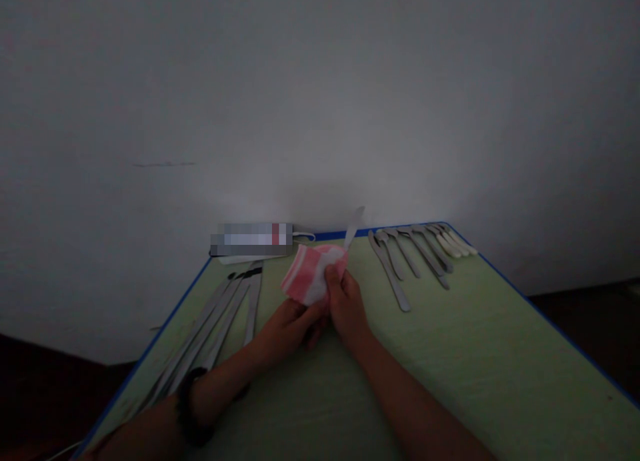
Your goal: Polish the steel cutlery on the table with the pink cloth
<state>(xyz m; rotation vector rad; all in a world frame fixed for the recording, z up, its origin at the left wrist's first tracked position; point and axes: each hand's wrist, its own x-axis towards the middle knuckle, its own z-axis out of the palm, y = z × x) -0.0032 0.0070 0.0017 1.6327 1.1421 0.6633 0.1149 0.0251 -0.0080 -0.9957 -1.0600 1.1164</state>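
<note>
A pink and white striped cloth (307,274) is bunched between my hands above the middle of the table. A table knife (355,226) sticks up out of the cloth, its blade pointing up and right; its handle is hidden by the cloth and fingers. My right hand (346,301) is closed, thumb pressed on the cloth over the knife. Below the cloth, my left hand (295,324) is closed on its lower edge, its fingers partly hidden.
Several long utensils (225,314) with dark tips lie at the left, partly under my left arm. Forks, spoons and knives (393,274) lie in a row at the back right, some with pale handles (453,243). A blurred-out box (253,239) stands at the back left against the wall.
</note>
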